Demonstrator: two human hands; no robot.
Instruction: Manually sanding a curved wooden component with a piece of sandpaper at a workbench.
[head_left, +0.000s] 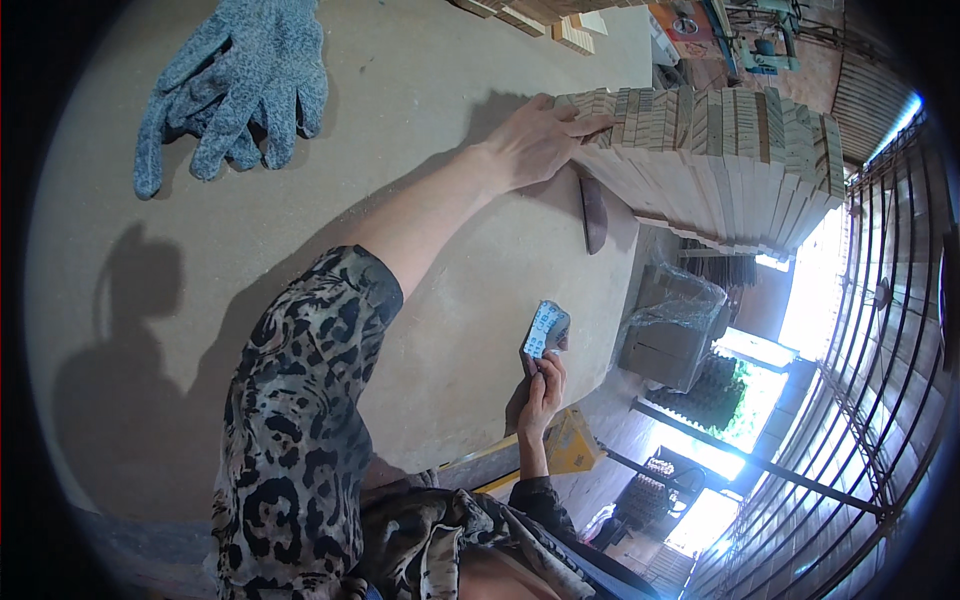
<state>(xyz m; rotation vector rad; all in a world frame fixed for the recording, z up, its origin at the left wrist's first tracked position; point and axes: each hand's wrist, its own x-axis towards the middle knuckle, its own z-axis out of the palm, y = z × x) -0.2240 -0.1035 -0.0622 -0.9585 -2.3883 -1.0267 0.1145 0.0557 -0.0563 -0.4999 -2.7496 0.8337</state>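
My left hand, at the end of a long patterned sleeve, grips the near end of a row of pale wooden boards standing pressed side by side. One digit lies over the boards' top edges; the other fingertips are partly hidden. Lower right, close to my body, my right hand pinches a small flat piece with a blue-and-white printed face. Its far end looks shiny and bent; I cannot make out its kind. Between the two hands, a dark brown, round-ended flat piece lies on the table beside the boards.
Grey knitted gloves lie at the far left of the tan table. More wood pieces are at the back edge. Past the right edge stand a plastic-wrapped carton and a yellow metal part. Window bars line the right side.
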